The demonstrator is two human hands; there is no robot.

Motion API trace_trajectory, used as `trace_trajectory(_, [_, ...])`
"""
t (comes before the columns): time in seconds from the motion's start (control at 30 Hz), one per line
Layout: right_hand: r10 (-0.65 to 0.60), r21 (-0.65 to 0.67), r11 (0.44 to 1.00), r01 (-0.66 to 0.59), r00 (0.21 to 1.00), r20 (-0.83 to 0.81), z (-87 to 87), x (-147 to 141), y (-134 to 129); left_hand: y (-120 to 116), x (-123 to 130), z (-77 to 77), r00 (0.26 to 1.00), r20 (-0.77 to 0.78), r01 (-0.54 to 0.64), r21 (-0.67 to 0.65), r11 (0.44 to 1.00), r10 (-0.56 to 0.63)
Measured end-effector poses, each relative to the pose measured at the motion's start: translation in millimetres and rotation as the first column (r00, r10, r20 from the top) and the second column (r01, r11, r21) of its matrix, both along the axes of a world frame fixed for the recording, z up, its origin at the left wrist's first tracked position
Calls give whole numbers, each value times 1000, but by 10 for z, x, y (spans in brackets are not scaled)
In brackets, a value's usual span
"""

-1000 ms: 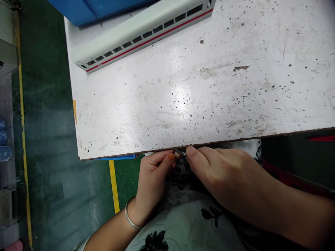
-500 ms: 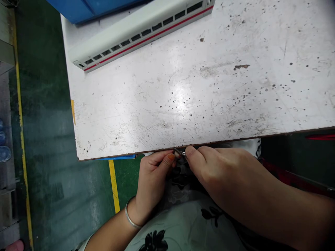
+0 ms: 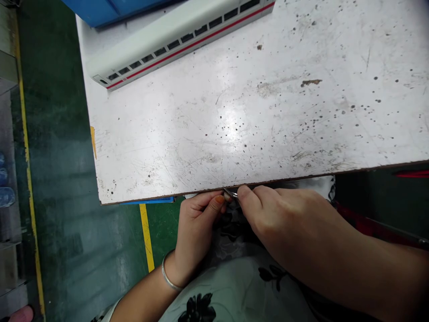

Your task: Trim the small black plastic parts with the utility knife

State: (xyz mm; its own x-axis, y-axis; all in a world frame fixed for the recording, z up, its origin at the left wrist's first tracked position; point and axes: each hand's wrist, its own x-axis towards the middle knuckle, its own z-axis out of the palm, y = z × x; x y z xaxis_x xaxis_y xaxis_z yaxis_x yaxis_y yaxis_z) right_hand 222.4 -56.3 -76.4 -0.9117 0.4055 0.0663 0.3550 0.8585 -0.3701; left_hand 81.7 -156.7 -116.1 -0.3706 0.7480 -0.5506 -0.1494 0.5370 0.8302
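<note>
At the table's front edge, my left hand [image 3: 197, 230] is closed in a pinch, thumb against the fingers. Whatever lies between those fingertips is too small or hidden to make out. My right hand [image 3: 279, 214] is wrapped round a slim, shiny metal tool with a pointed tip [image 3: 231, 194]; the fist covers most of it. Its tip reaches the left fingertips, right beside the table edge. Farther back on the white table [image 3: 187, 147] lies a long model train car body [image 3: 181, 42], white with a red stripe and a row of window openings.
A blue bin [image 3: 110, 11] stands at the table's back left. Something flat and blue [image 3: 150, 201] shows under the front edge. The green floor [image 3: 103, 250] has yellow lines, and several clear blue bottles [image 3: 6, 197] are at far left.
Both hands keep nearly the same pose at the table edge, with the tool tip still at the left fingertips. The view has shifted very slightly.
</note>
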Motion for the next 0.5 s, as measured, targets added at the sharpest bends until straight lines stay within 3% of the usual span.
trace_trajectory(0.5, [6,93,996,-7,1000,13,-31,-2,-47,-4,10,12,1000,18,-25,7,1000,25])
